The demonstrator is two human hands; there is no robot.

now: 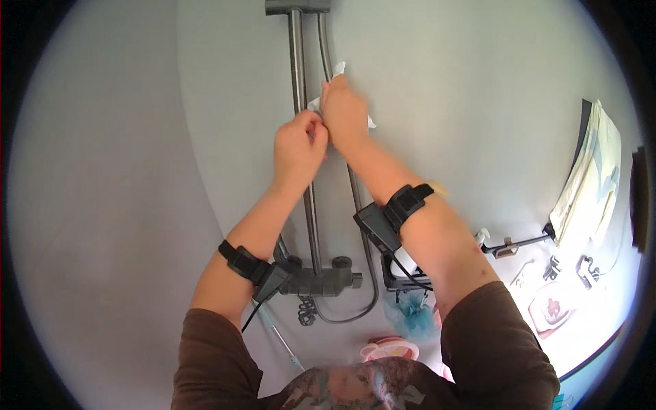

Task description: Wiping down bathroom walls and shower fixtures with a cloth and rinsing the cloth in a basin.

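Observation:
A metal shower riser pipe [298, 56] runs down the wall, with a grey metal shower hose [324, 38] beside it. My right hand [346, 113] is closed around a white tissue or thin cloth [339, 68] at the hose. Scraps of white stick out above the fist and on both sides of it, and the hose passes behind the hand. Just below and to the left, my left hand [300, 146] lies in front of the pipe with its fingers curled, touching or nearly touching my right hand. Whether those fingers grip anything is hidden.
Below are a dark shower mixer [320, 281], the looping hose, and a black wall rack [400, 282] with a blue bath puff [412, 315] underneath. Pink basins [389, 349] stand lower down. A pale towel [589, 179] hangs at right. Cabled devices are strapped to both forearms.

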